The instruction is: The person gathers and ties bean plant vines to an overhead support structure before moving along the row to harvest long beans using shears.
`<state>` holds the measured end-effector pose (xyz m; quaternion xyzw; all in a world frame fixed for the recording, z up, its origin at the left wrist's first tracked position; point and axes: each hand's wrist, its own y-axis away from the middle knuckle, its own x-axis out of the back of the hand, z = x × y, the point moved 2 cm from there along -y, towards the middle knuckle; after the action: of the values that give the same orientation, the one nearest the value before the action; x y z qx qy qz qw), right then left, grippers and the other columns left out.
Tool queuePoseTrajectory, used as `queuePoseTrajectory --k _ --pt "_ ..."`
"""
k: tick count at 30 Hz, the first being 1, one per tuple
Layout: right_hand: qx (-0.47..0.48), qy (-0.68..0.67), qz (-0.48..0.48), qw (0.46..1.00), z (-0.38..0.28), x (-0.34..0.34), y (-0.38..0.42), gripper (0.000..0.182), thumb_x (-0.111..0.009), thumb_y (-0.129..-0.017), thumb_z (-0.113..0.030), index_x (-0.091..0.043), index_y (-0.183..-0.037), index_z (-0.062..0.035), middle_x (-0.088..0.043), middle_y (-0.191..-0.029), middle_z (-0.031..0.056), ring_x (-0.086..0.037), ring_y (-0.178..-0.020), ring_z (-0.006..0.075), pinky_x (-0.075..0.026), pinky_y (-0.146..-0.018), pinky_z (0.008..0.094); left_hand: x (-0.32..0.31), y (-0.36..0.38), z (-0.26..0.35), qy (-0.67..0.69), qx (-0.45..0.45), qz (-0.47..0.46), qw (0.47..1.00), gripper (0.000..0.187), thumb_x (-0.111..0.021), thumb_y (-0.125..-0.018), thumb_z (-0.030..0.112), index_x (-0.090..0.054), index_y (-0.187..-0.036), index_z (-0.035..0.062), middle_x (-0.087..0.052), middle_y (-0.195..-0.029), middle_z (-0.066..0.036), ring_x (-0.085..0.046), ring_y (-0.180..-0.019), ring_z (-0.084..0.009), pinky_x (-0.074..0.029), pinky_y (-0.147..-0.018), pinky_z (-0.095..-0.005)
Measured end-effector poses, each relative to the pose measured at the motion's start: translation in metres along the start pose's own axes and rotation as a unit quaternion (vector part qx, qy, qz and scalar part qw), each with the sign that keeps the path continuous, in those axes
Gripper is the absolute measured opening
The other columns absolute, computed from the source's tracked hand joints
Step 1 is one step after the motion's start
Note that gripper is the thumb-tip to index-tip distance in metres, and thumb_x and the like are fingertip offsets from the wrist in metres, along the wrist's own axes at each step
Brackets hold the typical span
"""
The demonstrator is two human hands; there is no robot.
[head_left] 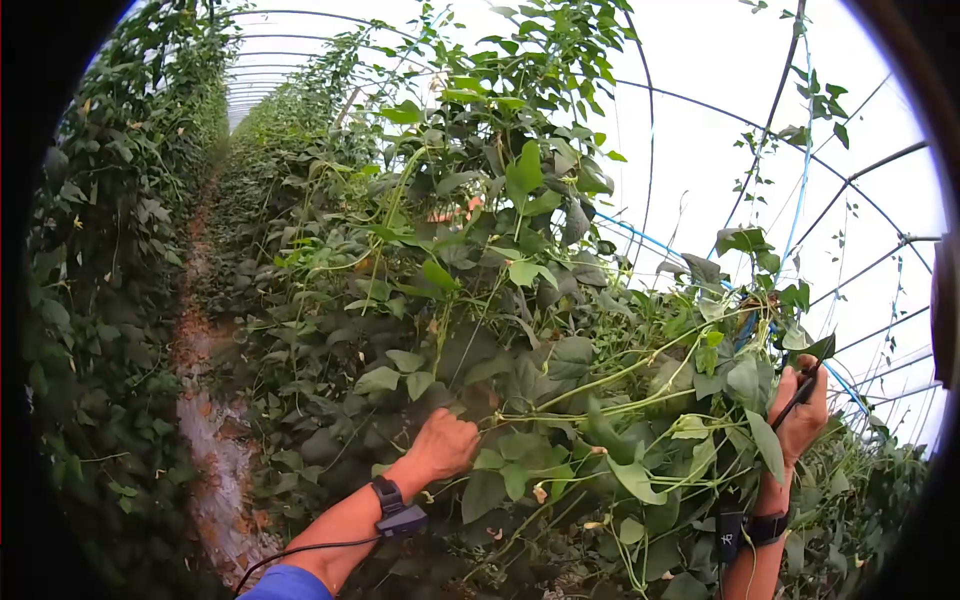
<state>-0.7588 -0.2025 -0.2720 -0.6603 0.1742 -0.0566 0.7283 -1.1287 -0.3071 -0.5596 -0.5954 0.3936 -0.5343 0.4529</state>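
Note:
My left hand [445, 443] is closed at the middle of the leafy wall, where a long green vine stem [600, 382] runs into its fingers. That stem stretches up and right toward a bunch of leaves around a blue cord [745, 330]. On the right, my right hand [800, 412] is raised beside this bunch, its fingers curled around a slim dark object [798, 398]. What kind of object it is, I cannot make out. A dark leaf [822, 348] sits just above those fingertips. Broad leaves [635, 480] and thin stems hang between the two hands.
A narrow soil path [205, 400] runs away on the left, with another tall wall of plants [110, 300] beyond it. Curved hoops [650, 120] of a greenhouse frame arch overhead. Blue strings [803, 180] with climbing vines hang at the right. A cable [300, 550] trails from my left wrist.

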Motion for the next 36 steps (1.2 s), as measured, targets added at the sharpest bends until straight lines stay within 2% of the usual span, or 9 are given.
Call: queuePoseTrajectory --k 2,6,13,16,22,26,30,34,36 --pt "-0.073 -0.051 -0.194 0.977 -0.045 -0.007 -0.002 0.02 -0.065 -0.086 -0.015 -0.059 -0.096 0.0011 -0.058 -0.069 0.0025 -0.05 -0.059 0.0075 -0.04 -0.055 0.0223 -0.005 -0.001 0.002 -0.007 0.001 -0.02 1.0 0.016 -0.062 -0.079 0.016 -0.051 -0.071 0.0082 -0.051 -0.061 -0.009 -0.054 -0.062 -0.0271 -0.04 -0.069 -0.0384" --pt "-0.256 -0.284 -0.409 0.828 -0.09 -0.064 0.021 0.033 -0.071 -0.083 -0.028 -0.059 -0.091 0.0018 -0.055 -0.06 0.0027 -0.048 -0.049 0.0051 -0.036 -0.044 0.0201 -0.016 0.004 0.0 -0.021 -0.003 -0.049 0.999 0.011 -0.06 -0.079 0.014 -0.053 -0.072 0.0082 -0.052 -0.063 -0.008 -0.054 -0.063 -0.0267 -0.039 -0.07 -0.0382" --pt "-0.451 -0.345 -0.413 0.712 -0.072 -0.193 0.071 0.035 -0.068 -0.084 -0.036 -0.054 -0.088 -0.005 -0.059 -0.062 0.0072 -0.056 -0.048 0.0141 -0.044 -0.043 0.0245 -0.008 0.013 -0.003 -0.04 -0.007 -0.056 0.998 0.007 -0.056 -0.068 0.012 -0.056 -0.075 0.0144 -0.054 -0.074 -0.003 -0.054 -0.069 -0.0222 -0.038 -0.07 -0.036" --pt "-0.504 -0.341 -0.373 0.701 -0.068 -0.223 0.075 0.041 -0.069 -0.083 -0.04 -0.053 -0.089 -0.0025 -0.057 -0.063 0.0085 -0.054 -0.046 0.0148 -0.044 -0.041 0.0263 -0.019 0.023 -0.01 -0.074 -0.02 -0.09 0.993 0.011 -0.056 -0.067 0.012 -0.057 -0.078 0.0151 -0.054 -0.075 -0.002 -0.053 -0.07 -0.0217 -0.038 -0.071 -0.0366" --pt "-0.544 -0.33 -0.344 0.69 -0.064 -0.258 0.072 0.045 -0.07 -0.081 -0.044 -0.053 -0.088 -0.004 -0.054 -0.059 0.0063 -0.052 -0.044 0.0159 -0.042 -0.04 0.0291 -0.004 0.029 -0.008 -0.038 -0.043 -0.011 0.998 0.011 -0.058 -0.065 0.011 -0.053 -0.074 0.0131 -0.047 -0.073 -0.003 -0.046 -0.065 -0.0208 -0.037 -0.069 -0.0342" --pt "-0.509 -0.338 -0.332 0.719 -0.067 -0.271 0.066 0.044 -0.07 -0.081 -0.045 -0.055 -0.082 -0.0043 -0.054 -0.057 0.0065 -0.05 -0.041 0.0146 -0.04 -0.037 0.029 0.01 0.026 -0.003 -0.004 -0.028 -0.006 1.0 0.016 -0.058 -0.066 0.009 -0.053 -0.081 0.0102 -0.049 -0.073 -0.006 -0.048 -0.068 -0.0229 -0.036 -0.071 -0.0354" --pt "-0.354 -0.235 -0.277 0.862 -0.065 -0.274 0.064 0.046 -0.067 -0.084 -0.037 -0.056 -0.056 -0.0022 -0.054 -0.048 0.006 -0.048 -0.038 0.013 -0.04 -0.038 0.0284 0.008 0.031 -0.005 -0.003 -0.012 -0.049 0.999 0.019 -0.06 -0.066 0.009 -0.054 -0.084 0.0079 -0.051 -0.072 -0.007 -0.051 -0.072 -0.0245 -0.036 -0.073 -0.0369" --pt "-0.31 -0.191 -0.273 0.89 -0.068 -0.256 0.09 0.047 -0.068 -0.083 -0.04 -0.059 -0.061 0.0005 -0.055 -0.048 0.0075 -0.053 -0.042 0.0145 -0.045 -0.047 0.032 0.01 0.032 -0.005 0.03 0.009 -0.08 0.996 0.017 -0.062 -0.067 0.009 -0.053 -0.081 0.0075 -0.05 -0.069 -0.007 -0.051 -0.07 -0.0249 -0.037 -0.072 -0.0371" --pt "-0.334 -0.239 -0.329 0.85 -0.065 -0.246 0.112 0.04 -0.068 -0.084 -0.037 -0.057 -0.064 -0.0036 -0.048 -0.047 0.0003 -0.047 -0.037 0.0089 -0.037 -0.036 0.0249 0.006 0.035 -0.004 0.01 -0.028 -0.049 0.998 0.016 -0.062 -0.067 0.008 -0.053 -0.08 0.0078 -0.048 -0.066 -0.007 -0.051 -0.068 -0.0243 -0.037 -0.07 -0.0368"
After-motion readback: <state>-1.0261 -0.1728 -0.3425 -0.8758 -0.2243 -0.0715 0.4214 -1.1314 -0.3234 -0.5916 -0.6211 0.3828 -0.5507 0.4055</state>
